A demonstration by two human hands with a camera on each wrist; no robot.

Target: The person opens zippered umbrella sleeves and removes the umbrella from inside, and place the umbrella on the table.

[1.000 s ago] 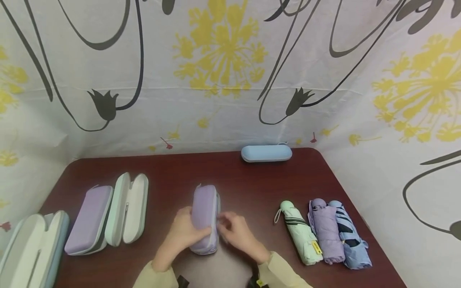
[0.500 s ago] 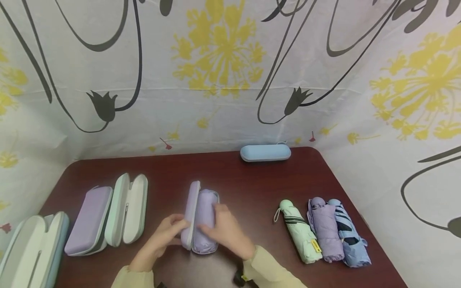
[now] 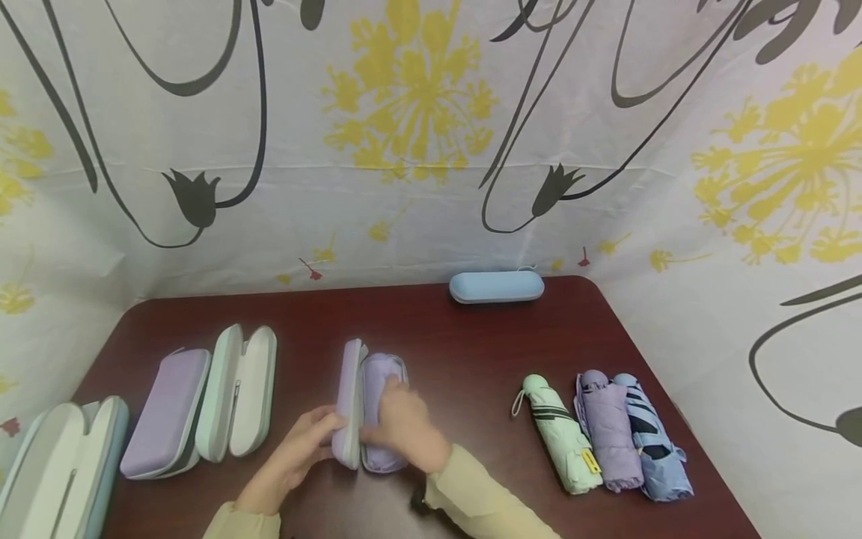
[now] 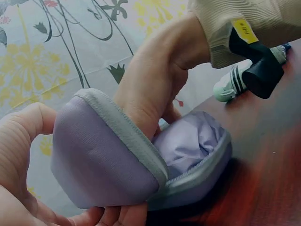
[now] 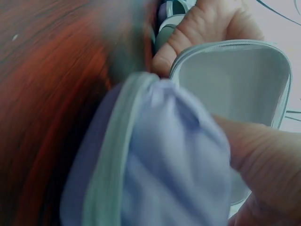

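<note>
A purple zippered umbrella case (image 3: 348,408) stands unzipped on the table, its lid raised to the left. My left hand (image 3: 299,449) holds that lid from its outer side, thumb and fingers around the end in the left wrist view. A folded purple umbrella (image 3: 382,374) lies in the base of the case; its gathered fabric (image 5: 174,155) fills the base in the right wrist view. My right hand (image 3: 407,430) grips the umbrella, with the thumb on the side toward the lid. The right fingertips are partly hidden and blurred.
At left are an open blue-edged case (image 3: 63,464), a closed purple case (image 3: 168,412) and an open mint case (image 3: 236,397). A light-blue case (image 3: 497,287) lies at the back. Green (image 3: 562,438), purple (image 3: 610,434) and blue (image 3: 653,442) folded umbrellas lie right.
The purple case went from nearly closed to open, its lid swung left by the left hand. The right hand moved from the case's right side onto the umbrella inside.
</note>
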